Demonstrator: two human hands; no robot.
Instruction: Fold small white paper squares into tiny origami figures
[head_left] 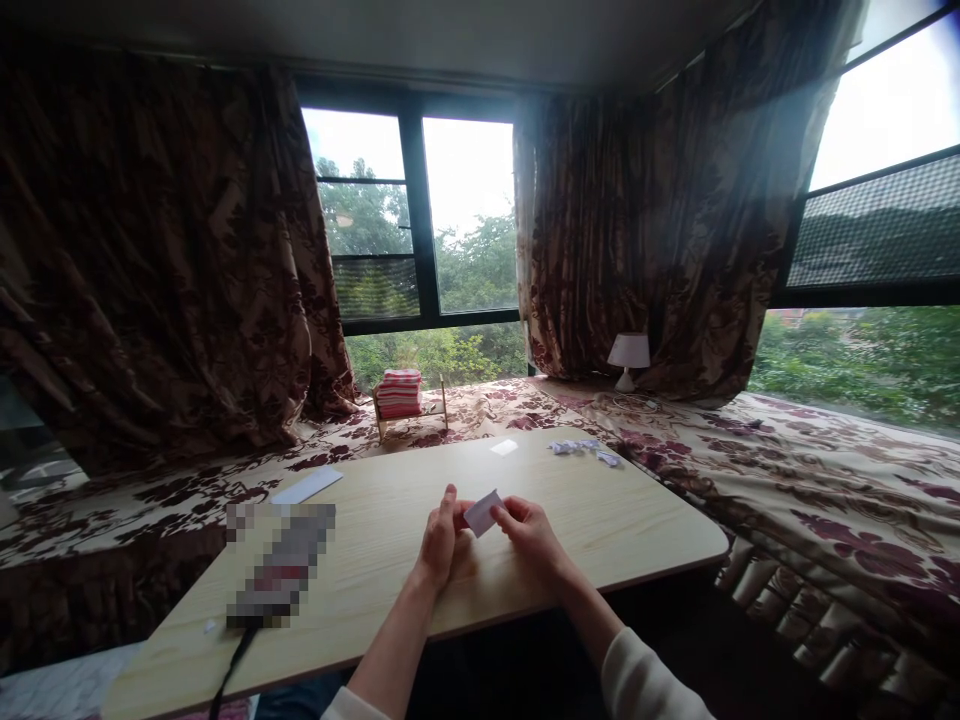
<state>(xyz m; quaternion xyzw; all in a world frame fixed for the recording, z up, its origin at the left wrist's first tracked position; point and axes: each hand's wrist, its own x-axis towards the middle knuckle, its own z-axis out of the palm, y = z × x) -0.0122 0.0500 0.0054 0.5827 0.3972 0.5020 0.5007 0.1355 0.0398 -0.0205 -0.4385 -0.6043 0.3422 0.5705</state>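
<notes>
The right hand pinches a small paper by its right edge, thumb in front, the other fingers curled behind. The left hand stands with its thumb raised and its fingers reaching to the paper's left edge; whether they grip it or only support it, I cannot tell. The paper is tilted, just below the centre of the frame, above the counter. Both forearms come in from the bottom of the frame and converge toward the paper, the right one leaving a pale sleeve.

The counter's near edge passes beneath the forearms; its rounded right corner lies well apart from the right hand. Pale wood spreads between the hands and the slip near the far edge. Folded papers sit near that edge, right of the slip. Left of the hands, well apart, are a blurred-out object with a cord running over the near edge, and a white sheet by the far left edge. Beyond, a lamp stands right of centre.
</notes>
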